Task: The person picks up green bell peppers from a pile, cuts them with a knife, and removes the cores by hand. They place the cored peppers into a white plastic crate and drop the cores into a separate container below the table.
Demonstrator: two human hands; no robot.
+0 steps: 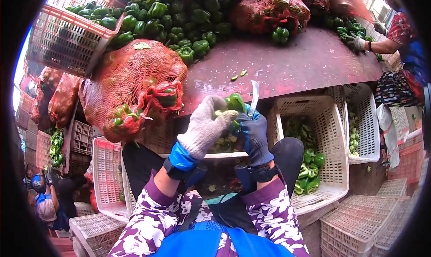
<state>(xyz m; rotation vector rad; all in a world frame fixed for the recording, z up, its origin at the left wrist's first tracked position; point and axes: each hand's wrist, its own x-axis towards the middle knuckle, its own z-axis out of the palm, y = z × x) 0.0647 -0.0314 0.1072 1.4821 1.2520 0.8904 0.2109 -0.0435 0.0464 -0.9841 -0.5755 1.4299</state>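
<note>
My left hand (204, 129), in a pale knitted glove with blue wrapping at the wrist, is closed around a green bell pepper (236, 101). Close beside it, my right hand (259, 140) in a dark grey glove grips a knife (254, 95), whose curved blade points up and away from me. Both hands are over a crate between my knees, and its pale rim (224, 155) shows just below them. Pepper scraps lie inside it, partly hidden by my hands. Two small green pieces (243, 73) rest on the reddish table (269, 68) beyond.
A red mesh sack (130, 77) of peppers bulges at the table's left, near a pepper heap (179, 23). Another sack (269, 10) lies at the back. Right of my knee stands a white crate (334, 140) with cut peppers. A co-worker's gloved hand (357, 42) touches peppers at right.
</note>
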